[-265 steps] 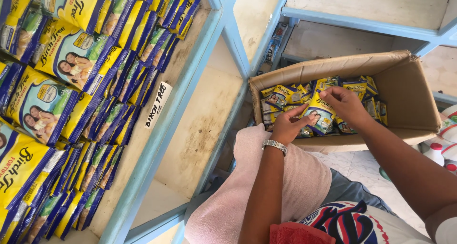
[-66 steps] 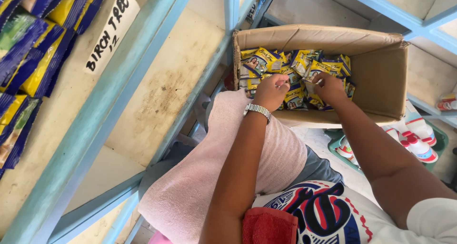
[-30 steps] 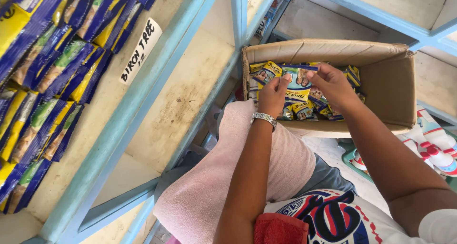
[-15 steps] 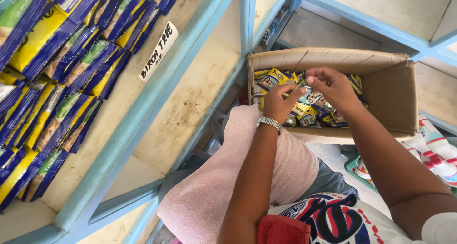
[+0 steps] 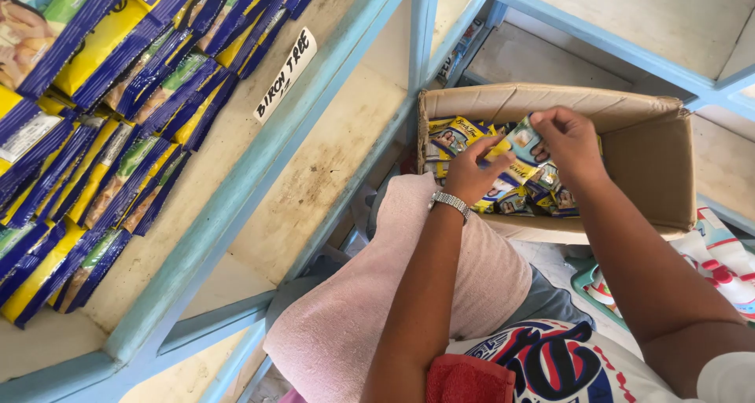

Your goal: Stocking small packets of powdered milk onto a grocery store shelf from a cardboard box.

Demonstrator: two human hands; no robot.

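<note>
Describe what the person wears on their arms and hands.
Both forearms are bare, with no gloves on either hand. The left hand has a silver metal-link wristwatch at the wrist. The right hand wears nothing visible; a white short sleeve shows at that upper arm.

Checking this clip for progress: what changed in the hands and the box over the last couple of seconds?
Both hands rose from among the packets: the right hand now pinches one packet lifted above the pile, the left hand beside it. The cardboard box and shelf packets stayed put.

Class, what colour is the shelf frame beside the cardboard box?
Light blue; the shelf frame shows best in the head view.
</note>
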